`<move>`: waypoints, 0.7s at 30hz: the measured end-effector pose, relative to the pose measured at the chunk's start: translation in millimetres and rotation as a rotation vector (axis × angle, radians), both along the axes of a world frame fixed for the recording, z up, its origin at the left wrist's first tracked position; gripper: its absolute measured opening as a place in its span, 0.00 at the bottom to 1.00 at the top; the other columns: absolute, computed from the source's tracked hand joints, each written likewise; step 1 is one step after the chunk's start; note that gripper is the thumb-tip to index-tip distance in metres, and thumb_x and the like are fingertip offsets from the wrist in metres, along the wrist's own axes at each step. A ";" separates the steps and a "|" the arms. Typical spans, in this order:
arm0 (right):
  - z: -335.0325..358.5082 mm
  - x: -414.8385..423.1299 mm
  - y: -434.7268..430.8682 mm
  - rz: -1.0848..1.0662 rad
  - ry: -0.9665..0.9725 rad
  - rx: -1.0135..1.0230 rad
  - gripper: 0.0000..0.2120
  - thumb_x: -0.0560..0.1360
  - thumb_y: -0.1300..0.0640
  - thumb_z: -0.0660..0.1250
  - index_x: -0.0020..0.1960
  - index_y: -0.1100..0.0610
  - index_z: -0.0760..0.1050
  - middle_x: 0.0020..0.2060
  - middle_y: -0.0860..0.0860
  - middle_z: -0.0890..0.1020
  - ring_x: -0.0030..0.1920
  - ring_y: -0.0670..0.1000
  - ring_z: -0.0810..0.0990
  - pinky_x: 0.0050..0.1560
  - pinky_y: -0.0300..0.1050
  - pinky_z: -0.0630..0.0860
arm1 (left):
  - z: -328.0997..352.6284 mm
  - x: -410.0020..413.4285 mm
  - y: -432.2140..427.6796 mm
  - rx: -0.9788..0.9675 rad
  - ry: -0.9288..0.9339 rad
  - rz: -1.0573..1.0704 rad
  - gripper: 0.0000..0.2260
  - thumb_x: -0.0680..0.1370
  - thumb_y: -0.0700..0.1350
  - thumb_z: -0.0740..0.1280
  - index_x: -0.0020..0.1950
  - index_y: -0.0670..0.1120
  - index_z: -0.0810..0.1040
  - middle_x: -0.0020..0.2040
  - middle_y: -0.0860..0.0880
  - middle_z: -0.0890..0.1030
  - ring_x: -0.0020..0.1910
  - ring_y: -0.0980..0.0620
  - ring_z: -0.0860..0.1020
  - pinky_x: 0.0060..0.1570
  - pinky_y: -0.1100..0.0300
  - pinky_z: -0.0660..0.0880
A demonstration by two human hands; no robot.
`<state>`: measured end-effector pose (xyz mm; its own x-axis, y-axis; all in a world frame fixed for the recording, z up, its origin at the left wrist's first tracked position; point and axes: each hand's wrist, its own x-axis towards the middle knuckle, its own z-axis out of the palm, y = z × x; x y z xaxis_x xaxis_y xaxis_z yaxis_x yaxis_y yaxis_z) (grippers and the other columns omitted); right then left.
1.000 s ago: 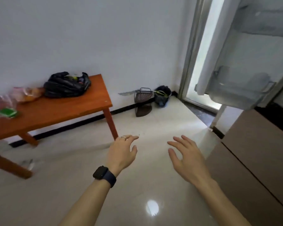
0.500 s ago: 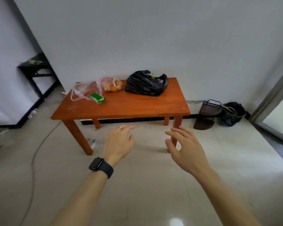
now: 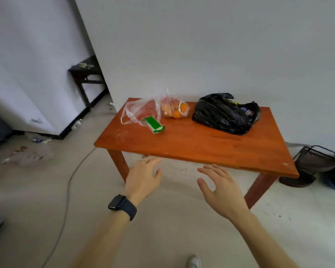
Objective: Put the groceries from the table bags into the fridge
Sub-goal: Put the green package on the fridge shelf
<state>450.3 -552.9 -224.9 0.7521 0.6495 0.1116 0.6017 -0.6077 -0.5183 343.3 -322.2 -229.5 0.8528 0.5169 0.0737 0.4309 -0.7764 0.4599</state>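
Note:
An orange wooden table (image 3: 201, 146) stands against the white wall. On its far side lie a black plastic bag (image 3: 224, 115), a clear bag of oranges (image 3: 174, 110) and a clear bag with red contents (image 3: 141, 111). A green packet (image 3: 153, 124) lies in front of the clear bags. My left hand (image 3: 143, 180), with a watch on the wrist and a ring, hovers empty in front of the table's near edge, fingers relaxed. Beside it my right hand (image 3: 219, 188) is spread open and empty too. The fridge is out of view.
A dark wire basket (image 3: 313, 161) and a dark bag sit on the floor right of the table. A small black side table (image 3: 85, 74) stands in the far left corner. A cable (image 3: 72, 176) and scattered litter (image 3: 27, 155) lie on the floor at left.
The view has swung left from the open fridge door to the table, which is now closer and centred. Both hands stay raised and empty.

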 end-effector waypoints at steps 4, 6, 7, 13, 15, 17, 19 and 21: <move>-10.0 54.6 62.0 0.034 0.085 -0.037 0.20 0.81 0.42 0.59 0.72 0.44 0.71 0.71 0.41 0.72 0.75 0.46 0.61 0.73 0.43 0.59 | -8.3 43.3 61.4 -0.054 0.031 0.065 0.18 0.80 0.49 0.66 0.70 0.56 0.75 0.68 0.51 0.77 0.66 0.49 0.75 0.63 0.46 0.75; -15.7 78.1 91.9 0.068 0.112 -0.062 0.21 0.81 0.41 0.59 0.72 0.44 0.70 0.71 0.41 0.72 0.75 0.47 0.61 0.73 0.43 0.60 | -10.7 62.5 88.9 -0.072 0.044 0.097 0.18 0.80 0.50 0.66 0.70 0.56 0.75 0.68 0.52 0.77 0.67 0.50 0.74 0.63 0.47 0.75; -18.5 89.3 106.6 0.083 0.126 -0.074 0.21 0.81 0.41 0.59 0.72 0.44 0.69 0.71 0.42 0.72 0.75 0.47 0.62 0.73 0.44 0.61 | -12.3 71.2 102.1 -0.077 0.046 0.111 0.18 0.80 0.50 0.67 0.70 0.56 0.76 0.67 0.52 0.77 0.67 0.51 0.74 0.63 0.47 0.75; -33.2 146.7 192.8 0.124 0.178 -0.146 0.24 0.80 0.40 0.60 0.74 0.48 0.68 0.71 0.46 0.72 0.74 0.50 0.64 0.72 0.46 0.65 | -34.8 120.0 185.7 -0.137 0.104 0.158 0.18 0.80 0.49 0.67 0.70 0.57 0.75 0.69 0.52 0.75 0.68 0.50 0.73 0.64 0.46 0.75; -40.2 163.1 225.4 0.131 0.196 -0.202 0.26 0.80 0.39 0.59 0.75 0.47 0.65 0.73 0.46 0.70 0.75 0.50 0.63 0.71 0.46 0.65 | -47.4 136.4 214.7 -0.146 0.141 0.145 0.18 0.80 0.49 0.66 0.71 0.57 0.74 0.70 0.52 0.74 0.70 0.49 0.72 0.65 0.47 0.74; -49.8 178.5 259.3 0.129 0.238 -0.247 0.27 0.80 0.39 0.59 0.77 0.47 0.62 0.74 0.46 0.68 0.76 0.50 0.62 0.72 0.46 0.63 | -63.3 154.7 245.1 -0.151 0.202 0.116 0.19 0.81 0.49 0.65 0.72 0.57 0.72 0.72 0.52 0.72 0.71 0.50 0.70 0.66 0.48 0.73; -61.1 193.6 297.1 0.122 0.269 -0.273 0.28 0.80 0.39 0.59 0.77 0.47 0.61 0.75 0.47 0.67 0.76 0.50 0.62 0.72 0.47 0.64 | -83.4 177.9 280.6 -0.184 0.263 0.080 0.20 0.82 0.49 0.64 0.73 0.57 0.70 0.74 0.52 0.70 0.73 0.50 0.68 0.68 0.49 0.72; -75.4 208.2 335.9 0.096 0.286 -0.312 0.29 0.80 0.39 0.59 0.78 0.46 0.59 0.75 0.48 0.67 0.75 0.51 0.63 0.70 0.48 0.67 | -106.0 201.3 316.6 -0.213 0.323 0.042 0.20 0.82 0.49 0.63 0.75 0.58 0.68 0.75 0.52 0.68 0.75 0.49 0.65 0.71 0.48 0.69</move>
<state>658.5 -217.0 -300.3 0.6587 0.6875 -0.3056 0.5220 -0.7101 -0.4726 544.6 -5.5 -335.5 0.7925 0.5263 -0.3080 0.6090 -0.6571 0.4443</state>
